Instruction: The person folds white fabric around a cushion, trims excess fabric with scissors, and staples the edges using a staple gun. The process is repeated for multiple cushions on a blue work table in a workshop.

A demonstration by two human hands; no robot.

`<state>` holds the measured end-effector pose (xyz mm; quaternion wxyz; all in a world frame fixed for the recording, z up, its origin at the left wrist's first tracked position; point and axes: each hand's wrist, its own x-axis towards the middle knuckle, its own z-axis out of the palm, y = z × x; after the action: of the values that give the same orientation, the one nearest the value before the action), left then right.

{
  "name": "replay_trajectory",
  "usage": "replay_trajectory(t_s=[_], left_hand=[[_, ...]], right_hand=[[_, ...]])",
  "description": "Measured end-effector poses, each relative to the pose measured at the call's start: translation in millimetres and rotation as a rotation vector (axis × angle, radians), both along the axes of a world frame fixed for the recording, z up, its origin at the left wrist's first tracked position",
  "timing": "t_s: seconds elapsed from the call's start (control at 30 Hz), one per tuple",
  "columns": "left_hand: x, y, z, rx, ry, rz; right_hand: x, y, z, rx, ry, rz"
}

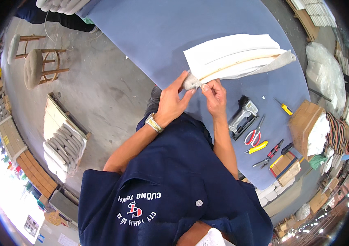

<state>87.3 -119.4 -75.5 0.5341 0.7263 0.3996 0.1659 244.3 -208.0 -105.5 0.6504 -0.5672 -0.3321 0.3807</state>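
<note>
A curved upholstery panel (240, 64) with grey fabric round its edge, a strip of bare wood and a white sheet lies on the blue-grey table (166, 41). At its near left end, my left hand (173, 101) closes thumb and fingers about the grey fabric corner. Close beside it, my right hand (216, 98) pinches the fabric edge between thumb and bent fingers. The exact fold under the fingertips is hidden. Right of my right forearm lies a staple gun (245, 115), its metal body tilted on the tabletop.
Red-handled scissors (255, 134), a yellow utility knife (258, 147), red-handled pliers (274, 149) and a yellow screwdriver (286, 108) lie at the right. A cardboard box (302, 119) stands by the table's right edge. Round stools (34, 69) and stacked grey pads (64, 144) occupy the left floor.
</note>
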Motion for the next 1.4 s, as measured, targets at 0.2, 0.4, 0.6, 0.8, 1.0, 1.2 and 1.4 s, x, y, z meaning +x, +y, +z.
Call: replay_trajectory(t_s=[0.2, 0.4, 0.6, 0.8, 1.0, 1.2, 1.4], left_hand=[[18.9, -13.3, -10.6, 0.093, -0.156, -0.008], [30.8, -10.2, -12.7, -0.024, -0.242, 0.059], [30.6, -9.8, -15.4, -0.017, -0.086, 0.136], [33.6, -6.1, -10.3, 0.162, 0.050, 0.091], [33.6, -13.0, -9.6, 0.237, 0.062, 0.011], [32.6, -26.6, -16.7, 0.405, 0.097, -0.019], [32.7, -19.2, -15.8, 0.385, 0.090, 0.011]], right_hand=[[3.2, -26.5, -23.0, -0.026, 0.058, 0.029], [-1.5, -22.2, -17.9, -0.020, 0.192, -0.002], [11.6, -18.6, 9.3, -0.205, -0.077, 0.081], [39.8, -106.6, -4.4, -0.545, -0.496, -0.389], [50.4, -204.7, -68.9, -0.974, -0.570, -0.653], [51.8, -168.7, -74.2, -1.093, -0.588, -0.689], [60.3, -193.9, -18.7, -0.787, -0.140, -0.639]])
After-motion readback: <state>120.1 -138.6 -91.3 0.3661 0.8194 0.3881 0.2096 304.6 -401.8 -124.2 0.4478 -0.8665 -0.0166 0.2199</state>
